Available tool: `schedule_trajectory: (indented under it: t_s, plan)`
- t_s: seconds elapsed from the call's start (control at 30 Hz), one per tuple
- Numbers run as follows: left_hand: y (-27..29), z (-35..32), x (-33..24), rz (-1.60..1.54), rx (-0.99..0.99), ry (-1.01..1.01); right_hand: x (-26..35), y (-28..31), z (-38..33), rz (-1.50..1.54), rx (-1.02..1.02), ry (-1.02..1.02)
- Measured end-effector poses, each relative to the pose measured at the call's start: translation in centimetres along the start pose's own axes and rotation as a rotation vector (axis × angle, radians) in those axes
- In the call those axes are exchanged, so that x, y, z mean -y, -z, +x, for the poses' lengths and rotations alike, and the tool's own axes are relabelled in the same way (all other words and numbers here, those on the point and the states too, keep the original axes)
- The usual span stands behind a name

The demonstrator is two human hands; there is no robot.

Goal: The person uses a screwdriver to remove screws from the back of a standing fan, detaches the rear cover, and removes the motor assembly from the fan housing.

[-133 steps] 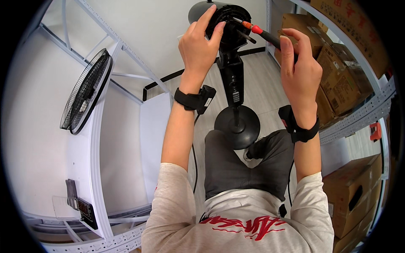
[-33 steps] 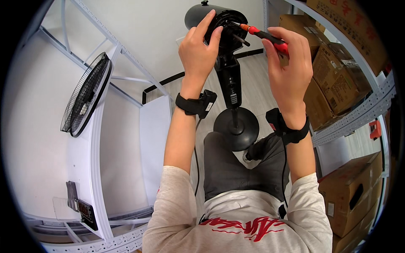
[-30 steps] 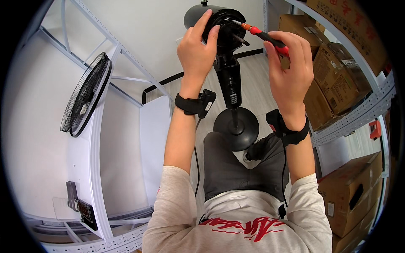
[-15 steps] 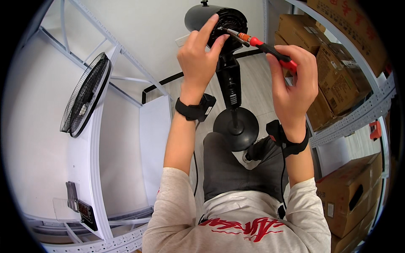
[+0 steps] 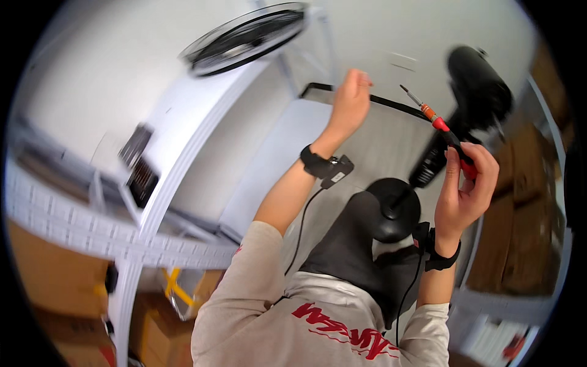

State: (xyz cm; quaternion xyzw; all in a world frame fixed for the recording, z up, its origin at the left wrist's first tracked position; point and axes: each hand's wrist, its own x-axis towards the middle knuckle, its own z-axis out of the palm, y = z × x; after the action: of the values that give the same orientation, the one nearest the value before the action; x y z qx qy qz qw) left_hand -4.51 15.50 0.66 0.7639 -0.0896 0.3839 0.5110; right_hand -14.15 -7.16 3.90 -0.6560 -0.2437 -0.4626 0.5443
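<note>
My right hand (image 5: 468,192) holds a screwdriver (image 5: 451,140) by its red and black handle. Its orange collar and thin metal shaft point up and left, the tip touching nothing. Further left, my left hand (image 5: 351,104) is raised with its fingers curled together; whatever they may pinch is too small or hidden to tell. Beyond the screwdriver stands a black pedestal fan, its motor head (image 5: 480,85) bare of grille and blades and blurred. A thin rod sticks out from the head. The fan's round base (image 5: 394,211) is on the floor by my knees. Both hands are apart from the fan.
A white shelf unit (image 5: 202,131) runs along the left. On it lie a fan grille with blades (image 5: 247,40) and a blurred dark case with a clear lid (image 5: 140,174). Cardboard boxes (image 5: 520,226) fill the rack on the right; more boxes (image 5: 55,269) sit lower left.
The view has swung left. My left hand has come away from the fan head, its fingers now curled together. The screwdriver, still in my right hand, has drawn back from the motor.
</note>
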Motion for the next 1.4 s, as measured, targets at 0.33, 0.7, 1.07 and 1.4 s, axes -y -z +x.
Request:
schedule_trajectory:
  t_s: [0.33, 0.7, 1.07, 1.4]
  plan:
    - [19.7, -3.3, -4.3, -0.131, -0.059, 0.732, 2.3, -16.6, -2.6, 0.441, 0.365, -0.176]
    - [37.7, -6.5, -4.3, 1.433, -0.177, 0.403, 9.2, -26.4, -7.9, 0.754, 0.537, -0.267]
    - [39.8, -6.1, -1.6, 1.561, -0.155, 0.491, 12.4, -29.4, -8.6, 0.764, 0.562, -0.296]
    - [39.9, -6.8, -1.4, 1.618, -0.169, 0.432, 11.1, -27.9, -8.5, 0.742, 0.538, -0.317]
